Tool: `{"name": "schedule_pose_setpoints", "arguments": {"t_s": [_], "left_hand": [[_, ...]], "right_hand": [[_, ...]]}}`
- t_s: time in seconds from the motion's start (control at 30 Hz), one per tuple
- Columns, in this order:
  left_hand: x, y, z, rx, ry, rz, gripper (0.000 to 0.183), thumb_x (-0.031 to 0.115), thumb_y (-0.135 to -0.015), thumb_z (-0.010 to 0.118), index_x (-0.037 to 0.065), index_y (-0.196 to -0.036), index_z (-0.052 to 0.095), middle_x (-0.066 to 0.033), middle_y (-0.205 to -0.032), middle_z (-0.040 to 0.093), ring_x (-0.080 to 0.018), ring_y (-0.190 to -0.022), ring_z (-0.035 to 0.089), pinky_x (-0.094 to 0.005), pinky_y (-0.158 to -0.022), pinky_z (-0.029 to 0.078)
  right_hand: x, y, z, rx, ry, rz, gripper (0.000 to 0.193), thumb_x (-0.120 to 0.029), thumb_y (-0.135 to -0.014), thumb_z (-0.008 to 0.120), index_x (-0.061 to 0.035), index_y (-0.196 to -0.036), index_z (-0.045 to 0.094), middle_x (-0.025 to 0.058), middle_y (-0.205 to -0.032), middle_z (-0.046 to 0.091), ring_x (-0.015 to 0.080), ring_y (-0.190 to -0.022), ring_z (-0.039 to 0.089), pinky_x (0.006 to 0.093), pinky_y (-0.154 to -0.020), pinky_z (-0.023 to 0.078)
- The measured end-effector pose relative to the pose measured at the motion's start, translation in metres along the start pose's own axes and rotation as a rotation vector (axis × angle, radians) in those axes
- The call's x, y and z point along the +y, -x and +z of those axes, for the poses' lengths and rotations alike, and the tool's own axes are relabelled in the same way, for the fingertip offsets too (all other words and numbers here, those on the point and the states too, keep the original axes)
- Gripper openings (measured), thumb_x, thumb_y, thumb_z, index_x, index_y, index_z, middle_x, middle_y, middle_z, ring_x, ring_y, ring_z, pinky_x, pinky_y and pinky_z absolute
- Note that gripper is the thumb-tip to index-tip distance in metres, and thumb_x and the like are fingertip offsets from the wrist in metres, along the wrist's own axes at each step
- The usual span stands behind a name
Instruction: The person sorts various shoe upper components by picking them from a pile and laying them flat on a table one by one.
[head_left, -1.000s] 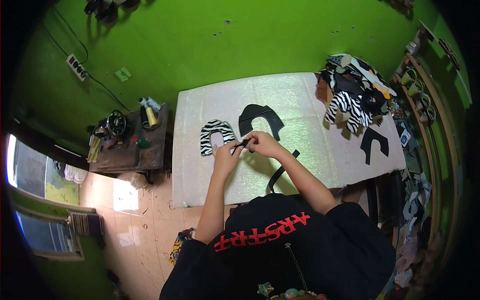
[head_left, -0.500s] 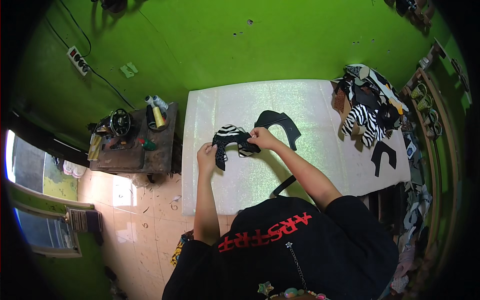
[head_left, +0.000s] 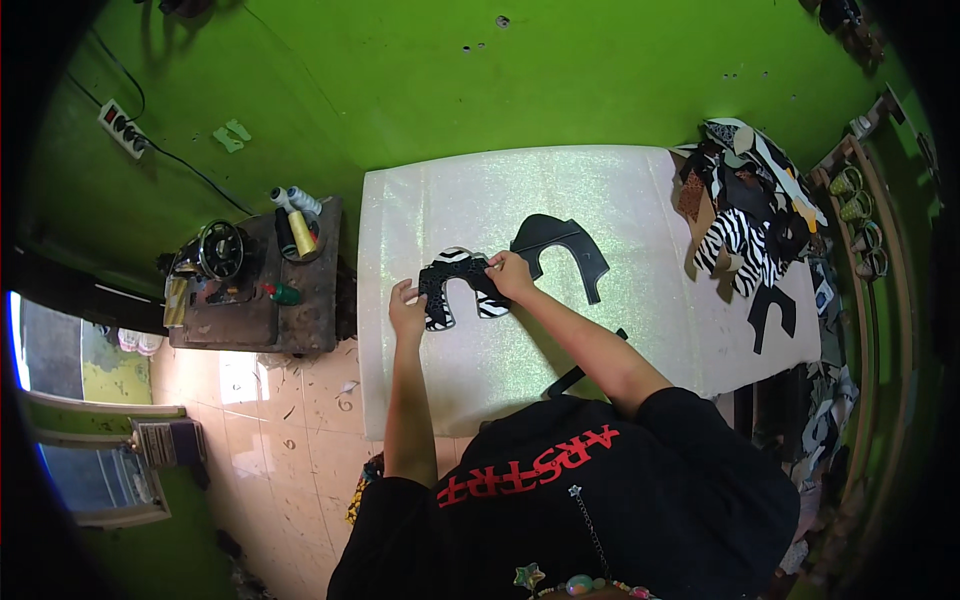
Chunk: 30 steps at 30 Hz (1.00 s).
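Two arch-shaped cut pieces, which look like shoe uppers, are stacked on the pale shimmering sheet (head_left: pixel 640 340) in front of me. The lower one, a zebra-print piece (head_left: pixel 437 320), shows at the top and at both leg ends. Over it lies a black patterned piece (head_left: pixel 455 270). At its left leg, my left hand (head_left: pixel 406 310) holds the edge with bent fingers. My right hand (head_left: pixel 513 277) pinches its upper right side. Just beyond that hand rests a black arch-shaped piece (head_left: pixel 560 240), apart from the stack. A dark strip (head_left: pixel 570 380) is partly hidden by my body.
Zebra, black and brown scraps (head_left: pixel 745 220) pile up at the right, with another black arch-shaped piece (head_left: pixel 772 315) below them. On the left stands a sewing machine (head_left: pixel 222 250) on a wooden table, beside thread spools (head_left: pixel 302 230). A wooden rack (head_left: pixel 868 190) holds footwear at far right.
The black patterned piece has been lowered and lined up over the zebra piece, whose leg ends now show below it. Both hands stay at its sides. The view has shifted slightly.
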<state>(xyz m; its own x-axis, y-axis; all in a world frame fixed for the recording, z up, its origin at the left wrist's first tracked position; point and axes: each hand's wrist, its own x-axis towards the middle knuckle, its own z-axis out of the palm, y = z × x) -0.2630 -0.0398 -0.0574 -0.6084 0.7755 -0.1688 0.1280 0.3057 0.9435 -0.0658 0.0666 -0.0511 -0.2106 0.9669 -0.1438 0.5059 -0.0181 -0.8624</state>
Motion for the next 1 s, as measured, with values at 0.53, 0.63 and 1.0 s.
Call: {"name": "schedule_pose_setpoints", "arguments": {"t_s": [0.53, 0.63, 1.0], "left_hand": [[0.027, 0.039, 0.010, 0.164, -0.554, 0.211, 0.054, 0.010, -0.066, 0.074, 0.009, -0.115, 0.052, -0.0149, -0.115, 0.049, -0.0330, -0.110, 0.045, -0.0421, -0.093, 0.036], [0.046, 0.059, 0.029, 0.130, -0.581, 0.190, 0.049, 0.017, -0.069, 0.072, 0.013, -0.114, 0.052, -0.0153, -0.127, 0.039, -0.0353, -0.121, 0.033, -0.0457, -0.099, 0.030], [0.093, 0.139, 0.147, -0.102, -0.532, 0.388, 0.055, 0.022, -0.070, 0.072, 0.014, -0.119, 0.048, -0.0209, -0.139, 0.020, -0.0388, -0.129, 0.017, -0.0516, -0.102, 0.023]], "right_hand": [[-0.022, 0.054, -0.056, -0.053, 0.209, -0.163, 0.035, -0.018, -0.075, 0.065, -0.0059, -0.106, 0.053, 0.0192, -0.106, 0.048, 0.0365, -0.096, 0.055, 0.0426, -0.082, 0.047], [-0.006, 0.064, -0.081, 0.010, 0.169, -0.128, 0.034, -0.019, -0.076, 0.065, -0.0062, -0.106, 0.053, 0.0190, -0.107, 0.048, 0.0365, -0.097, 0.055, 0.0429, -0.083, 0.046], [0.047, 0.102, -0.204, 0.347, 0.003, -0.078, 0.029, -0.016, -0.077, 0.064, -0.0070, -0.103, 0.056, 0.0174, -0.103, 0.050, 0.0343, -0.096, 0.054, 0.0392, -0.083, 0.045]]}}
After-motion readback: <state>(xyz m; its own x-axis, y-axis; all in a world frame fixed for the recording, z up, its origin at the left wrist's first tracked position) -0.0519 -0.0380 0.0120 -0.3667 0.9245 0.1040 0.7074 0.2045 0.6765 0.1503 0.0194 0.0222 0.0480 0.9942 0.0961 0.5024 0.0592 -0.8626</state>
